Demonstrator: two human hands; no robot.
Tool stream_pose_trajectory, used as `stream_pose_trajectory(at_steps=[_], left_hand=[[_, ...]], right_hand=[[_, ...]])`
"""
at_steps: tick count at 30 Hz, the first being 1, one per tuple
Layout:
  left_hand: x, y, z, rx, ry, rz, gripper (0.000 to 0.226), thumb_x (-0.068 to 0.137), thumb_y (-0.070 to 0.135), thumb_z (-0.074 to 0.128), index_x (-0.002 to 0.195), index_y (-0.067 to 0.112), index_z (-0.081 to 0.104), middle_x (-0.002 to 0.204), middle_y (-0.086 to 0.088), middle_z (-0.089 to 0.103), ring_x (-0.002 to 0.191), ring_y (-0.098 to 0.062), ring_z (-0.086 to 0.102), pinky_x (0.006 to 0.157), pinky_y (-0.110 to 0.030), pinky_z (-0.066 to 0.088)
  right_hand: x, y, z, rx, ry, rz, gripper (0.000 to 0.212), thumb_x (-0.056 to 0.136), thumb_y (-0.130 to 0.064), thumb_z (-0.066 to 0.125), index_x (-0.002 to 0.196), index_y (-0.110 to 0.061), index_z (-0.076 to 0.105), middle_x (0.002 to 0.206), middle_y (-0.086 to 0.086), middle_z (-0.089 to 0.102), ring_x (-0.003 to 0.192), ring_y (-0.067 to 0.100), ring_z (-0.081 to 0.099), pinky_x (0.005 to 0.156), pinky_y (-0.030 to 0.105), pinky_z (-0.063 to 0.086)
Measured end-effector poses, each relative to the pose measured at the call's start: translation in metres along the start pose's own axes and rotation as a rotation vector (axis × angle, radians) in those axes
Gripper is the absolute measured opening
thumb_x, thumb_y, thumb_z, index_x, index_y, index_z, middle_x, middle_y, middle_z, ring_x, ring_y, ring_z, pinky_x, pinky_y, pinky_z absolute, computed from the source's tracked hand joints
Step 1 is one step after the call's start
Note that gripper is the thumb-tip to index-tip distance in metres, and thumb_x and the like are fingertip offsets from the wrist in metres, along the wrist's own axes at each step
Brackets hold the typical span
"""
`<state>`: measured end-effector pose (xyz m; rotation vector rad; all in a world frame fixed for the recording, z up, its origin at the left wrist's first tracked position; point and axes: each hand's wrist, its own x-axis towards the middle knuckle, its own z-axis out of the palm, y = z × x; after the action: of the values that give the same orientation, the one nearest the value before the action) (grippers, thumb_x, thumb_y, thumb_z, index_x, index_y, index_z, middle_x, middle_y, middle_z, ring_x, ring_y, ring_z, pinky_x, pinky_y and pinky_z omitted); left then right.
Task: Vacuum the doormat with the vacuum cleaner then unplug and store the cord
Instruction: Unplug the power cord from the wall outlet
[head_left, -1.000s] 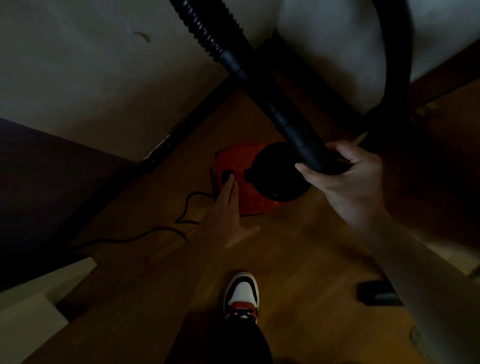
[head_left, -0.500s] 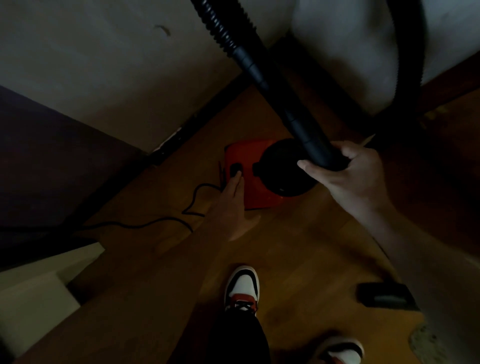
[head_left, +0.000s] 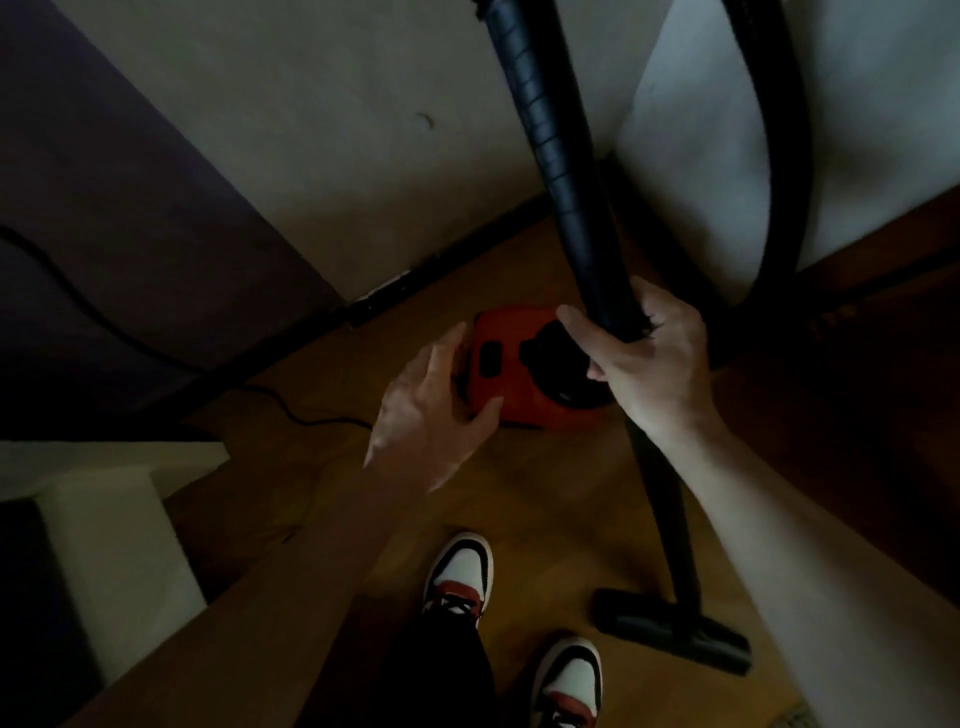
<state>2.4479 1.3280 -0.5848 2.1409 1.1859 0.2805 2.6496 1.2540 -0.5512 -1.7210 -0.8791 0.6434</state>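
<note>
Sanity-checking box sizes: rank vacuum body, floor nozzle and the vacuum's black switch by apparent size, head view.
1. vacuum body
2. floor nozzle: nearer the camera, so 1 vs 2 unsure
3. switch

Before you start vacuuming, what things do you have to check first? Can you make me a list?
1. Wand held tight: ok. The right hand grips the black wand.
2. Nozzle down: ok. The floor nozzle lies on the wooden floor.
3. Nozzle on the doormat: not ok. It sits on bare wood.
4. Feet out of the way: ok. Both shoes stand apart from the nozzle.
5. Cord plugged in: cannot tell. The cord runs off to the left; no plug shows.
6. Vacuum switched on: cannot tell. The left hand is open beside the red vacuum body, off its black switch.
</note>
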Motion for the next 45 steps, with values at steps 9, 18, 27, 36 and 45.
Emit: stream_pose_trajectory(at_steps=[9, 18, 27, 36, 45], left_hand=[[-0.025, 0.009, -0.05, -0.025, 0.268, 0.034, 0.076, 0.082, 0.043, 0.066, 0.147, 0.019, 0.035, 0.135, 0.005, 0.056, 0.125, -0.01, 0.053, 0.1, -0.034, 0.049], [0.007, -0.057, -0.112, -0.019, 0.477, -0.022, 0.07, 0.083, 0.042, 0.068, 0.142, 0.016, 0.041, 0.12, 0.002, 0.066, 0.104, 0.005, 0.055, 0.084, 0.006, 0.033], [0.013, -0.062, -0.178, -0.04, 0.814, 0.089, 0.058, 0.082, 0.055, 0.056, 0.129, 0.022, 0.053, 0.114, 0.012, 0.067, 0.106, 0.001, 0.061, 0.095, -0.023, 0.049], [-0.03, -0.047, -0.213, -0.215, 1.065, -0.022, 0.045, 0.078, 0.058, 0.057, 0.112, 0.028, 0.06, 0.1, 0.015, 0.069, 0.094, 0.005, 0.065, 0.084, -0.03, 0.056], [0.006, -0.022, -0.298, -0.189, 1.241, -0.199, 0.027, 0.086, 0.047, 0.063, 0.1, 0.025, 0.061, 0.085, 0.017, 0.063, 0.088, -0.004, 0.062, 0.077, -0.025, 0.044]], right_hand=[[0.009, -0.079, 0.062, 0.154, -0.049, -0.144, 0.028, 0.09, -0.03, 0.076, 0.081, -0.006, 0.064, 0.055, 0.002, 0.057, 0.044, 0.021, 0.058, 0.049, 0.033, 0.048], [0.03, -0.124, 0.132, 0.363, -0.067, -0.238, 0.026, 0.086, -0.024, 0.08, 0.076, -0.007, 0.063, 0.049, 0.0, 0.055, 0.037, 0.02, 0.053, 0.045, 0.023, 0.041], [0.05, -0.146, 0.161, 0.414, -0.201, -0.416, 0.022, 0.09, -0.021, 0.077, 0.083, -0.006, 0.062, 0.047, 0.001, 0.051, 0.035, 0.019, 0.049, 0.042, 0.026, 0.04], [0.056, -0.161, 0.171, 0.166, -0.028, -0.628, 0.029, 0.082, -0.037, 0.073, 0.107, -0.022, 0.066, 0.071, -0.006, 0.065, 0.056, 0.013, 0.066, 0.052, 0.035, 0.056], [0.056, -0.163, 0.174, 0.147, -0.035, -0.636, 0.051, 0.083, -0.004, 0.079, 0.129, -0.016, 0.063, 0.074, -0.013, 0.064, 0.066, 0.0, 0.066, 0.053, 0.004, 0.042]])
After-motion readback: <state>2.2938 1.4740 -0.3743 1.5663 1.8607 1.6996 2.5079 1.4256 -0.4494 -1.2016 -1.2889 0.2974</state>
